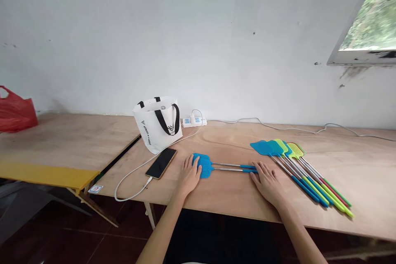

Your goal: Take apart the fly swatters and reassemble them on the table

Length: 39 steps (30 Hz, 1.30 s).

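Note:
Two blue fly swatters (216,167) lie side by side on the wooden table (235,198), heads to the left, metal shafts running right to blue grips. My left hand (189,176) lies flat and open with its fingertips on the swatter heads. My right hand (268,182) lies flat and open, fingertips touching the blue handle ends. Neither hand grips anything.
A fanned row of several blue, green and yellow fly swatters (301,171) lies right of my right hand. A phone (161,163) on a white cable, a white tote bag (158,123) and a power strip (194,121) sit to the left. A red bag (15,111) rests on the adjoining table.

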Tool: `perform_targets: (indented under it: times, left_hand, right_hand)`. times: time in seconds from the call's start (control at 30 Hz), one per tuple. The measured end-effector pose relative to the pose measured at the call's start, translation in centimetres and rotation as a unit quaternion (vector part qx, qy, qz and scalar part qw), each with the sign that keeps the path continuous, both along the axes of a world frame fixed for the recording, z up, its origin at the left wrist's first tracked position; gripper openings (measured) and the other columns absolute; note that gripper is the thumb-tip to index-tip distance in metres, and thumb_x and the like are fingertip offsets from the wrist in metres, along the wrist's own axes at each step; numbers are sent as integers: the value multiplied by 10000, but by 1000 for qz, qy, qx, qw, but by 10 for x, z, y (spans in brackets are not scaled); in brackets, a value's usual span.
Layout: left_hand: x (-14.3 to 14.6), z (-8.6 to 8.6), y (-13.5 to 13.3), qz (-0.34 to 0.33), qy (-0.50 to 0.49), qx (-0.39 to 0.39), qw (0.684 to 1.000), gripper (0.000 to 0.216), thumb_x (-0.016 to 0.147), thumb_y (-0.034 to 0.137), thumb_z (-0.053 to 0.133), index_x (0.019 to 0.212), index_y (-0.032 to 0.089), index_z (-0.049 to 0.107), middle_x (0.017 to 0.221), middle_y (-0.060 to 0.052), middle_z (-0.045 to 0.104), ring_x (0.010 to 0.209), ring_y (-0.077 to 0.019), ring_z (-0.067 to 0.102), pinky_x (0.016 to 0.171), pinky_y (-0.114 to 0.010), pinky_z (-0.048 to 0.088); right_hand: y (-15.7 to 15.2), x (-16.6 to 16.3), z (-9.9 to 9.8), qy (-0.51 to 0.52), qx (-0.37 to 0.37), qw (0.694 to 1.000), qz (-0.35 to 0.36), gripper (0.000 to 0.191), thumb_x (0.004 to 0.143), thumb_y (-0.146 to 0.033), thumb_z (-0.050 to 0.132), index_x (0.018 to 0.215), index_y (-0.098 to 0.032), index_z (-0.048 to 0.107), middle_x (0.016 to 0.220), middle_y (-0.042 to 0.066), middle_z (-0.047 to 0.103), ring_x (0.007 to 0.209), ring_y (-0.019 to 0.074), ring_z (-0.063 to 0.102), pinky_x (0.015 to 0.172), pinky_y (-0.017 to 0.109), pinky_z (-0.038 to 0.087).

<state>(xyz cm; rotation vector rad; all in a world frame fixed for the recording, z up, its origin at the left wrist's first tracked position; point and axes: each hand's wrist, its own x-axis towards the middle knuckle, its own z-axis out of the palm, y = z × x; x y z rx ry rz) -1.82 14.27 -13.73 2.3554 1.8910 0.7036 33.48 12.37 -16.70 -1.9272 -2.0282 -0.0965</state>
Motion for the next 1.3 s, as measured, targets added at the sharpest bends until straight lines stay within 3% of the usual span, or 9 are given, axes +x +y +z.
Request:
perform_targets:
  times: [0.2, 0.7, 1.17, 1.3]
  left_hand:
    - [-1, -4, 2, -1, 5, 18, 1000, 583, 1034, 544, 266, 1407, 163, 503, 1542, -168, 453, 1439, -324, 395, 1196, -537, 329]
    - [1, 5, -2, -5, 13, -3, 1000, 564, 1036, 508, 296, 1426, 145, 483, 1557, -181, 428, 1453, -332, 374, 1207, -535, 309]
    - [2, 8, -4, -1, 13, -11, 1000, 582, 1036, 522, 259, 1438, 163, 478, 1571, -169, 420, 1462, -325, 372, 1206, -536, 313]
    - [4, 13, -8, 2, 27, -45, 999, 742, 982, 675, 294, 1483, 147, 436, 1619, -186, 342, 1515, -340, 286, 1227, -545, 268]
  right_hand:
    - [-1, -1, 4, 6, -22, 1000, -4, 628, 1008, -543, 271, 1502, -196, 439, 1578, 130, 428, 1505, 299, 301, 1200, 586, 251]
    - [0, 0, 0, -23, 7, 1000, 4, 570, 1015, -494, 303, 1478, -204, 462, 1547, 153, 456, 1473, 324, 355, 1161, 604, 308]
    - [-1, 0, 2, -38, -1, 999, 2, 567, 1018, -503, 276, 1472, -219, 462, 1549, 138, 454, 1479, 312, 344, 1175, 591, 283]
    - [-1, 0, 3, -34, -4, 999, -1, 565, 1014, -502, 277, 1458, -215, 475, 1547, 140, 451, 1475, 314, 349, 1171, 586, 292]
